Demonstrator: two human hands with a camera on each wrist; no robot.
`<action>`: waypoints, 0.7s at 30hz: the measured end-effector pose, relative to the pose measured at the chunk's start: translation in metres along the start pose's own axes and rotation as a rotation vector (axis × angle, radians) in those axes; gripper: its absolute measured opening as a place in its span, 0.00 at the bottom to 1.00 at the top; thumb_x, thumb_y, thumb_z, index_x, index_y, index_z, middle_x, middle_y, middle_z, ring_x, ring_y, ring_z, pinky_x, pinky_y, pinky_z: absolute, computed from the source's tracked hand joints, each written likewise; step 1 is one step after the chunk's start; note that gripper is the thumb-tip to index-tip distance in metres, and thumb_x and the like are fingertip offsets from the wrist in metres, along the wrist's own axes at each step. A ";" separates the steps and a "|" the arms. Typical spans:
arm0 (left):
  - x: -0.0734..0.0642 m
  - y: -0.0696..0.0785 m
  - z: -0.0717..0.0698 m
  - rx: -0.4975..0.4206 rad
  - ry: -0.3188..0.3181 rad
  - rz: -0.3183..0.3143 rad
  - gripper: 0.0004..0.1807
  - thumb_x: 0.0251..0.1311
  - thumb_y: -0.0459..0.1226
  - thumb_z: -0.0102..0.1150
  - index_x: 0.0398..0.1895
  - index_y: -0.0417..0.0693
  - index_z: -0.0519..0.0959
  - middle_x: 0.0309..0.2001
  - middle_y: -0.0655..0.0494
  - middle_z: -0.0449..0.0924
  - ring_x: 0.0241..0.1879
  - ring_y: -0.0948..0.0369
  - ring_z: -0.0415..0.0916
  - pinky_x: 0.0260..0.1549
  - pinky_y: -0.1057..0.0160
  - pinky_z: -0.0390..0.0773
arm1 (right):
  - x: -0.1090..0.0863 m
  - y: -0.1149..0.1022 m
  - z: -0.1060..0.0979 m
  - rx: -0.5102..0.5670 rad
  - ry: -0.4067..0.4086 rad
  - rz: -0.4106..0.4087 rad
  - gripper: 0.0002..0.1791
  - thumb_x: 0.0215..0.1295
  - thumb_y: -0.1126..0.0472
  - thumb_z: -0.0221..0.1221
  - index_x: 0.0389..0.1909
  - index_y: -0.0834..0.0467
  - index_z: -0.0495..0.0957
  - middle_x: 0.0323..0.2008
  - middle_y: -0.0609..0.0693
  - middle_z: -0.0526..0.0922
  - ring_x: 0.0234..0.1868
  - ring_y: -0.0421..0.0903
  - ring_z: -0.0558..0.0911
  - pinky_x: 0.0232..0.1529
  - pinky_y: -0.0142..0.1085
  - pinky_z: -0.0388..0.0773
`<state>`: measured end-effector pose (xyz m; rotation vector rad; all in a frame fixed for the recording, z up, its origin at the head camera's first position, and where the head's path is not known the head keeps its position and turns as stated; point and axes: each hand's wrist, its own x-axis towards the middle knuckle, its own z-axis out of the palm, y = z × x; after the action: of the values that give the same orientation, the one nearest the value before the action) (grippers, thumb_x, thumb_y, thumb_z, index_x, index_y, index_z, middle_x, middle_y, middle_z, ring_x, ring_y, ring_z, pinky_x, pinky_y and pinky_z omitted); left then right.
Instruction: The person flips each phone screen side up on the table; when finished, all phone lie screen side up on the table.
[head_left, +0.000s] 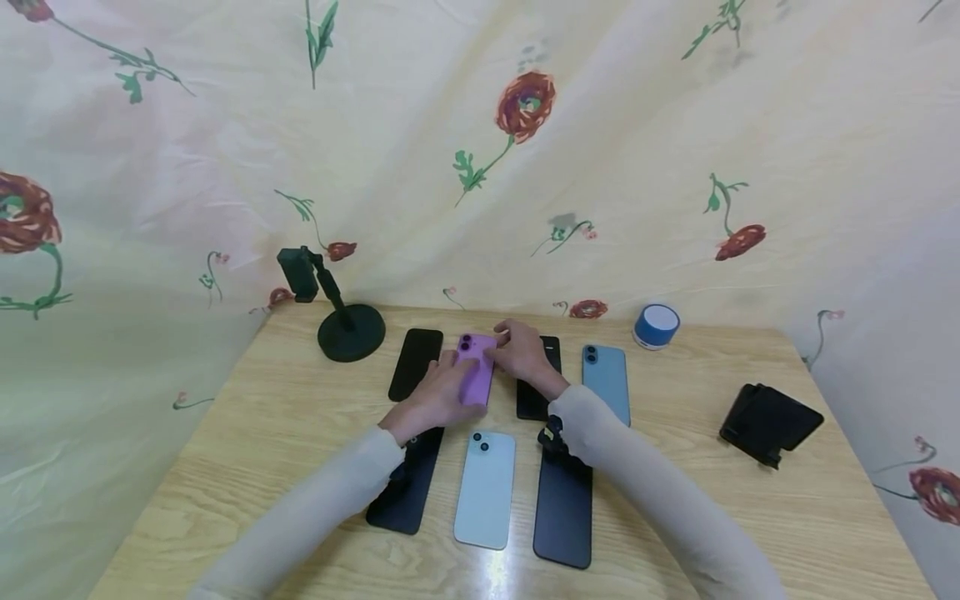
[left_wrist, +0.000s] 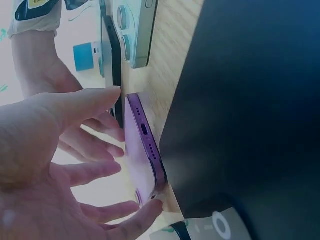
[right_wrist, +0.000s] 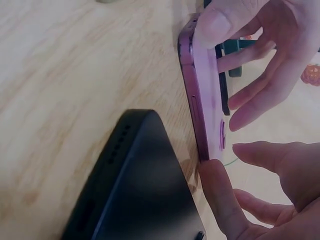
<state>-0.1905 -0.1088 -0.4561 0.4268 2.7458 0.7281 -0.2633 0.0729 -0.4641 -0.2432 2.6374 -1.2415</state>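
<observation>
A purple phone (head_left: pixel 478 387) lies camera side up among several phones at the middle of the table. Over its left side spreads my left hand (head_left: pixel 437 395), thumb near the lower end. In the left wrist view, one fingertip of that hand meets a corner of the port end. My right hand (head_left: pixel 525 354) reaches in from the right, fingers parted at the upper right edge. A fingertip of it touches the phone's side edge in the right wrist view. Neither hand curls round the phone.
Black phones (head_left: pixel 416 362) (head_left: pixel 531 405) flank the purple one, with a blue phone (head_left: pixel 607 379) further right. In front lie a pale blue phone (head_left: pixel 484 493) and dark phones (head_left: pixel 408 500) (head_left: pixel 562 525). A black stand (head_left: pixel 351 333), a blue-and-white cylinder (head_left: pixel 656 327) and a black folding holder (head_left: pixel 771 421) stand around.
</observation>
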 end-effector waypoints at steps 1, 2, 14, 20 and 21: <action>0.000 0.000 0.000 0.008 -0.004 -0.001 0.44 0.62 0.48 0.72 0.79 0.49 0.64 0.77 0.35 0.58 0.70 0.36 0.65 0.64 0.37 0.75 | 0.000 0.000 0.001 -0.007 -0.002 -0.003 0.29 0.69 0.60 0.66 0.68 0.66 0.71 0.55 0.64 0.84 0.43 0.53 0.87 0.36 0.34 0.84; 0.000 0.001 0.000 0.015 -0.006 0.000 0.44 0.62 0.48 0.73 0.79 0.50 0.65 0.77 0.35 0.58 0.69 0.36 0.66 0.61 0.38 0.77 | 0.001 0.000 0.002 -0.020 -0.004 -0.005 0.29 0.69 0.60 0.66 0.68 0.66 0.71 0.55 0.64 0.83 0.44 0.53 0.87 0.37 0.34 0.84; 0.004 0.004 0.007 0.105 -0.020 0.005 0.42 0.62 0.50 0.72 0.77 0.48 0.67 0.74 0.34 0.61 0.61 0.43 0.66 0.52 0.47 0.80 | 0.005 0.000 0.005 -0.089 -0.026 0.042 0.29 0.69 0.59 0.66 0.68 0.63 0.73 0.59 0.62 0.82 0.48 0.53 0.85 0.40 0.35 0.83; 0.006 0.005 0.007 0.138 -0.021 0.011 0.41 0.64 0.51 0.70 0.77 0.49 0.67 0.74 0.33 0.60 0.63 0.41 0.66 0.56 0.44 0.79 | 0.007 0.000 0.005 -0.135 -0.027 0.011 0.29 0.70 0.57 0.66 0.68 0.64 0.73 0.59 0.64 0.82 0.48 0.54 0.85 0.41 0.37 0.82; 0.006 0.006 0.006 0.139 -0.025 0.011 0.41 0.64 0.51 0.70 0.78 0.49 0.67 0.74 0.32 0.60 0.63 0.41 0.66 0.57 0.43 0.79 | 0.007 0.000 0.006 -0.151 -0.025 0.002 0.29 0.70 0.57 0.66 0.68 0.64 0.74 0.59 0.64 0.82 0.48 0.54 0.85 0.42 0.38 0.82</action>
<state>-0.1923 -0.0993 -0.4595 0.4765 2.7830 0.5322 -0.2684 0.0672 -0.4686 -0.2790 2.7115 -1.0320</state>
